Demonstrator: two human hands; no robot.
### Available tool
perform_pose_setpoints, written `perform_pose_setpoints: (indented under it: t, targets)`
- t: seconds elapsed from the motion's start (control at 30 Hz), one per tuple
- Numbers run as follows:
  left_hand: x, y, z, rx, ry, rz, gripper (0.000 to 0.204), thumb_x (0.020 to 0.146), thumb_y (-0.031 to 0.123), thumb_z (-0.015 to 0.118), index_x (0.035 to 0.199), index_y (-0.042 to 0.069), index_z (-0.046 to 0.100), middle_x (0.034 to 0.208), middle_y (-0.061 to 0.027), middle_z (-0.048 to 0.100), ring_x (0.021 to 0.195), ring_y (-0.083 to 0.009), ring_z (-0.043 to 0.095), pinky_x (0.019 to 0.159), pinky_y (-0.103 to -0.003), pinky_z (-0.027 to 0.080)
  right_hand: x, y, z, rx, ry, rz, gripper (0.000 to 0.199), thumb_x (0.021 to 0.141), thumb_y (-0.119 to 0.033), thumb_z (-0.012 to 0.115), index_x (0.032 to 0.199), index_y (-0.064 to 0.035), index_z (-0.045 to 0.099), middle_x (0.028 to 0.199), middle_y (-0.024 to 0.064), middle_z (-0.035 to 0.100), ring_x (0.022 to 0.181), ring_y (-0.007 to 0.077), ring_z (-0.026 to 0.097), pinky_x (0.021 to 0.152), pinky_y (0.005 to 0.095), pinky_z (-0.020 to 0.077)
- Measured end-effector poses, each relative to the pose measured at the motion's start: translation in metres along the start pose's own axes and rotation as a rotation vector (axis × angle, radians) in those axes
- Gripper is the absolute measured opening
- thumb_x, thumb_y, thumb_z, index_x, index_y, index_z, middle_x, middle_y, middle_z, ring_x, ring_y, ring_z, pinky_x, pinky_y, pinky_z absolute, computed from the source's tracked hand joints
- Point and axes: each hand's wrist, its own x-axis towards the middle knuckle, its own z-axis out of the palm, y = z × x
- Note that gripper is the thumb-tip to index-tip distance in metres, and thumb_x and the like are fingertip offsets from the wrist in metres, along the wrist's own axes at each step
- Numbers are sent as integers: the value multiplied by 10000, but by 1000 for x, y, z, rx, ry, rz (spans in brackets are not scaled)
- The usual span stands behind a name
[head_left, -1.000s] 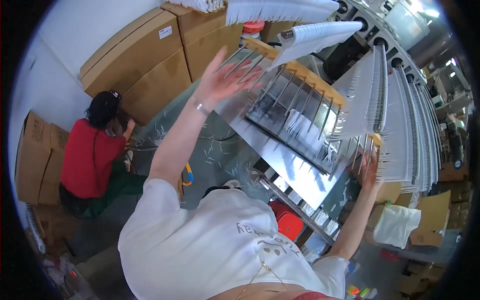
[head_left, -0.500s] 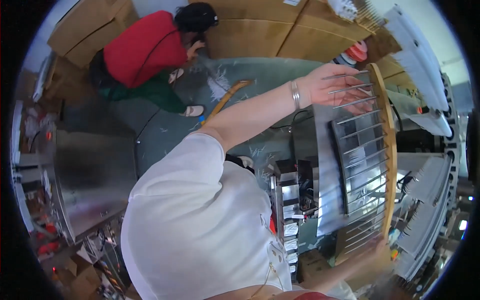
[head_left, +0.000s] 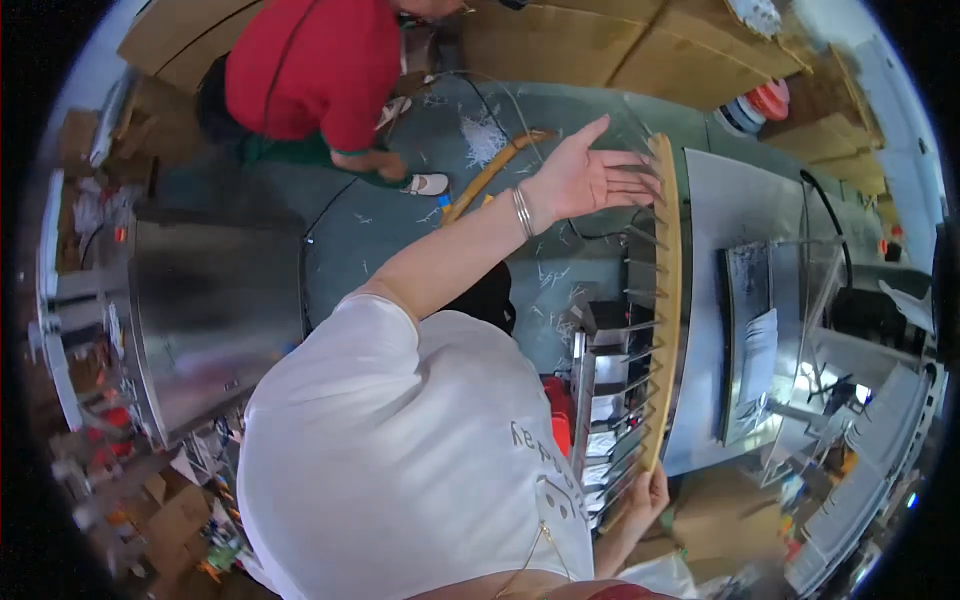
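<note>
A long wooden bar with a row of thin metal pegs (head_left: 662, 300) stands lengthwise in front of me, its pegs pointing toward my body. My left hand (head_left: 585, 185), wearing silver bangles, is palm up with fingers stretched out. Its fingertips reach the bar near the far end, among the pegs; whether they carry weight I cannot tell. At the near end my right hand (head_left: 648, 492) has its fingers closed around the bar. Just right of the bar lies a metal worktop (head_left: 705, 240) with a dark-framed flat plate (head_left: 735, 345) on it.
A person in a red top (head_left: 310, 75) crouches at the upper left beside large cardboard boxes (head_left: 560, 45). White scraps (head_left: 483, 140) litter the green floor. A steel cabinet (head_left: 215, 320) stands at left. White racks (head_left: 885, 440) line the right side.
The pegged bar and both my hands have moved left, off the worktop, and the pegs appear more edge-on. The view has shifted, and the crouching person has lowered an arm.
</note>
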Motion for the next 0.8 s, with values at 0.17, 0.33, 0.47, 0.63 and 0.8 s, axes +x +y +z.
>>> perform_pose_setpoints:
  t: [0.17, 0.33, 0.47, 0.63, 0.8]
  targets:
    - [35, -11, -59, 46, 266, 59, 548, 856, 440, 526, 1123, -35, 462, 1135, -223, 538, 1030, -347, 537, 907, -438, 438, 8, 50, 63, 470, -75, 270, 280, 848, -185, 580, 1032, 27, 573, 733, 61, 591, 570, 97, 512, 459, 202, 395]
    - [3, -24, -151, 547, 523, -246, 207, 808, 260, 616, 823, 54, 600, 733, -75, 603, 690, -193, 612, 610, -341, 517, 81, 51, 143, 946, -559, 404, 272, 873, -221, 559, 1071, -37, 524, 989, 81, 607, 552, 109, 427, 489, 239, 326]
    - [-44, 6, -161, 784, 686, -279, 195, 775, 223, 631, 759, 33, 590, 681, -53, 587, 593, -148, 568, 573, -279, 484, 125, -16, 227, 898, -391, 427, 390, 862, -385, 543, 1090, -72, 508, 844, 66, 569, 495, 93, 344, 443, 222, 278]
    - [-70, 53, -172, 1347, 580, -211, 259, 761, 255, 645, 720, -1, 631, 619, -31, 573, 573, -90, 529, 534, -240, 430, 204, -76, 311, 1106, -528, 336, 331, 911, -359, 476, 1068, -69, 503, 997, 50, 559, 498, 74, 339, 429, 206, 271]
    - [-80, 60, -206, 1512, 568, -69, 288, 780, 277, 617, 851, 1, 655, 704, -114, 638, 663, -163, 600, 625, -304, 476, 291, -155, 418, 1015, -511, 159, 347, 891, -386, 508, 1063, -84, 503, 937, 25, 544, 501, 73, 334, 401, 210, 258]
